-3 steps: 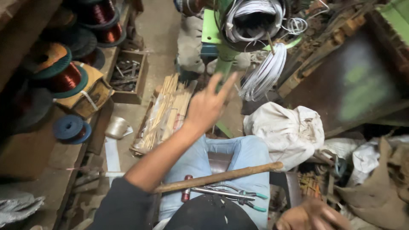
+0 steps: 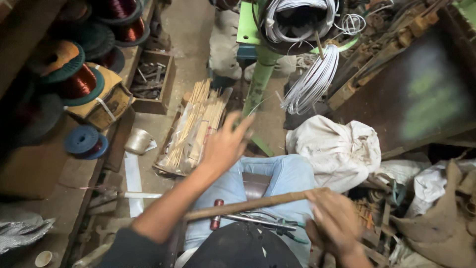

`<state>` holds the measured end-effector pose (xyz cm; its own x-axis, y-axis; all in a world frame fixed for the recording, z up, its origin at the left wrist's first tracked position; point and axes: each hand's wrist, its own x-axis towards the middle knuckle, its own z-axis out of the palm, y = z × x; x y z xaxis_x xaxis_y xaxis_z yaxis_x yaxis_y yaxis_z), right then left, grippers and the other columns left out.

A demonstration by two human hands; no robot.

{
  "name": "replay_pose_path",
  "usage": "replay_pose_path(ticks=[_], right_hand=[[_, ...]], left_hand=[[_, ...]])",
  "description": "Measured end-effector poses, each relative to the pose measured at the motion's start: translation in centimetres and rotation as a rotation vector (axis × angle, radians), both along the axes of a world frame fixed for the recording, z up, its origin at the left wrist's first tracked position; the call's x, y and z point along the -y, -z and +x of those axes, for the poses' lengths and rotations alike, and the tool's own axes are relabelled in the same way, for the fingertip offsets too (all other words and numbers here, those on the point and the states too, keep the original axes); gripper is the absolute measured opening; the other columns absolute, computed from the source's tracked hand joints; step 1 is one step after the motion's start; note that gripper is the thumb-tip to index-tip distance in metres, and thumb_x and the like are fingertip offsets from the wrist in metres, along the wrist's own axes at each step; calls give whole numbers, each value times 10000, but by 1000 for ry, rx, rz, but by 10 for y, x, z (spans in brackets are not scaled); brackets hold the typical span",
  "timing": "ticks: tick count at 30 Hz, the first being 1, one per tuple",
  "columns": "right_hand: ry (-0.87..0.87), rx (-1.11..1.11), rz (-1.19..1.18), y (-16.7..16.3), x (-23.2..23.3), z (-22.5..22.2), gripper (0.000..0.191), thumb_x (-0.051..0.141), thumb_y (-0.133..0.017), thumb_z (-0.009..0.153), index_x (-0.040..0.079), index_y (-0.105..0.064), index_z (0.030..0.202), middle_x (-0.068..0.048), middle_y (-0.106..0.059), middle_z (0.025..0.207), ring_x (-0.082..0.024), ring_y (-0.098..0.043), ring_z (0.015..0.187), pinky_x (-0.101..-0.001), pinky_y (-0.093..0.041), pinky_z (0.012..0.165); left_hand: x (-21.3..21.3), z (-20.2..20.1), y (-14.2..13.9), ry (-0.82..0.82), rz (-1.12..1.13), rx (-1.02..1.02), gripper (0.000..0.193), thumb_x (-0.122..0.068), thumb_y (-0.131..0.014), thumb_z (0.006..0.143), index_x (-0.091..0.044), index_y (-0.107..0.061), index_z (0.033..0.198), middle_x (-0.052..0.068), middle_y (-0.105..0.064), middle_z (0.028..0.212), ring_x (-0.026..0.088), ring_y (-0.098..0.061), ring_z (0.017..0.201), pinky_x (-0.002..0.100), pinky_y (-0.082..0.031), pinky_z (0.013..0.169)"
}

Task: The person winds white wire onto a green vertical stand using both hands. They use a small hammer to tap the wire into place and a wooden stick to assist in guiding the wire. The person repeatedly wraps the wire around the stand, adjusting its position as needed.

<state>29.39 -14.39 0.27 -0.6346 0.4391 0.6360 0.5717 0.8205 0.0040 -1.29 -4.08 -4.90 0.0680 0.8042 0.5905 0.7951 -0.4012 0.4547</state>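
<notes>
Two hands are in view. The left hand (image 2: 225, 144) is raised over the lap with fingers spread and loose, grasping nothing; just beyond its fingertips lie one bundle of thin wooden sticks (image 2: 193, 126) on the floor and one green metal post (image 2: 259, 74). The right hand (image 2: 334, 221) sits low at the near right, blurred, its fingers at the far end of one long wooden handle (image 2: 253, 203) that lies across the knees between the two hands — whether it is actually gripping the handle I cannot tell. Under the handle, on the lap, rest one pair of pliers with teal grips (image 2: 267, 223) and one small red-handled tool (image 2: 216, 214).

Above the hands hangs one coil of white wire (image 2: 313, 82), with a second coil (image 2: 297, 20) wound on the machine above it. To the right of the right hand sits one pale cloth sack (image 2: 337, 149). Far left of the left hand, one blue spool (image 2: 84, 141) and at least three copper-wire spools (image 2: 74, 82) crowd a shelf.

Against the frame a moment earlier, the left hand has dropped lower and drawn nearer the knees — and the right hand has risen into fuller view at the handle's end.
</notes>
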Motion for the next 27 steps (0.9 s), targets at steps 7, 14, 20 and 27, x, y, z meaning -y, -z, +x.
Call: replay_pose_path(ticks=[7, 14, 20, 27], right_hand=[[-6, 120, -585, 124, -18, -26, 256, 218, -706, 906, 93, -719, 1129, -88, -700, 1070, -310, -630, 1024, -437, -464, 907], [15, 134, -676, 149, -20, -8, 214, 282, -677, 906, 109, -732, 1017, -83, -689, 942, -304, -629, 928, -448, -465, 846], [37, 102, -848, 149, -28, -6, 211, 291, -682, 911, 87, -728, 939, -115, -708, 865, -337, -683, 833, -450, -514, 769], [-28, -45, -859, 143, -34, -10, 258, 301, -719, 875, 59, -720, 966, -164, -709, 857, -361, -699, 816, -447, -559, 717]], left_hand=[[107, -19, 71, 226, -580, -124, 302, -358, -713, 889, -114, -702, 1066, 128, -658, 1028, 382, -699, 810, 518, -556, 693], [128, -12, 102, 259, -626, -212, 261, -304, -747, 842, -105, -715, 1008, 153, -648, 1039, 389, -701, 813, 513, -557, 724], [122, 0, 113, 225, -725, -383, 456, -297, -793, 759, -83, -672, 1143, 206, -626, 1098, 426, -689, 844, 529, -558, 731], [109, 1, 114, 276, -879, -439, 642, -432, -829, 721, -142, -626, 1256, 223, -680, 986, 446, -679, 889, 553, -544, 771]])
